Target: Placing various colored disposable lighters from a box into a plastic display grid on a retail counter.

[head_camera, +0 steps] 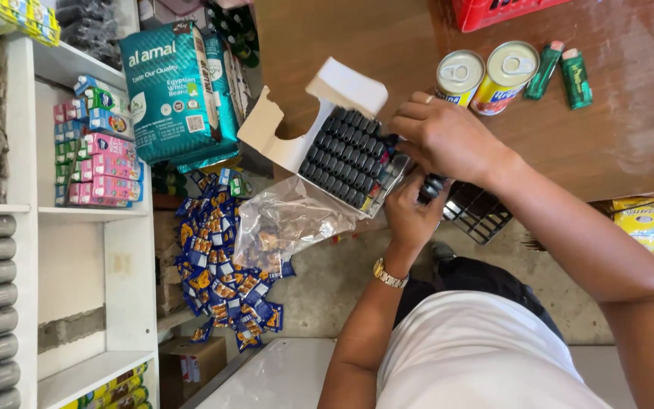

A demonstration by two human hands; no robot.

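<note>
A: Setting? A small grocery shop.
B: Evidence: white shelves at frame left stacked with packets; bean bags upper centre; cans on the wooden counter, upper right.

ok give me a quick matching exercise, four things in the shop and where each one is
Things:
1. two tins
2. green lighters
3. teal bean bag
4. wristwatch

Places:
A. on the left wrist
B. on the wooden counter, right of the tins
C. leaning by the white shelves
D. on the counter, just above the right hand

Pairs: 1-D, 2-B, 3-C, 4-A
</note>
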